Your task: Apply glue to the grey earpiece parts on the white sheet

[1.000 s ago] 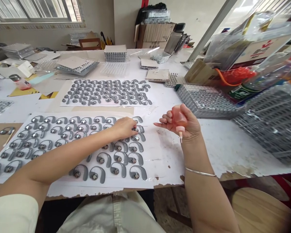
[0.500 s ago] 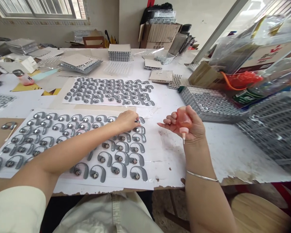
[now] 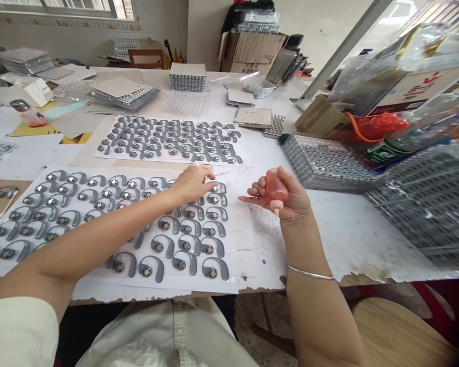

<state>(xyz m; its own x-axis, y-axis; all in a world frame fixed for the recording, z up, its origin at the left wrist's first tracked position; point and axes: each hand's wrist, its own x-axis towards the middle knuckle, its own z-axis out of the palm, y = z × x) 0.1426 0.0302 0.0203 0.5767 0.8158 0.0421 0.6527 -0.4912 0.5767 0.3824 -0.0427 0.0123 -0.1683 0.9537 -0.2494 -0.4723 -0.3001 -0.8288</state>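
Note:
My right hand (image 3: 296, 196) is wrapped round a small squeeze bottle (image 3: 277, 188) of pinkish-red liquid, held nozzle down above the white table, with the forefinger stretched to the left. My left hand (image 3: 193, 183) hovers over the upper right of a white sheet (image 3: 137, 286) laid with rows of grey ear-hook earphone pieces (image 3: 214, 269). Its thumb and forefinger look slightly apart, close to an ear-hook piece (image 3: 221, 187) in the right-hand column. My left forearm covers part of the rows. Each piece carries a round, shiny metallic part.
Behind lies a second sheet of ear-hook pieces (image 3: 172, 137). At left are a cotton swab (image 3: 8, 202) on cardboard and a jar (image 3: 28, 113) with pink contents. Stacked clear trays (image 3: 329, 160) and a bagged box (image 3: 416, 86) stand at right. A wooden stool (image 3: 401, 331) is below.
My left hand has lifted slightly, its thumb and forefinger drawing away from the ear-hook piece. The bottle in my right hand has shifted a little left in view, as the camera view moved slightly.

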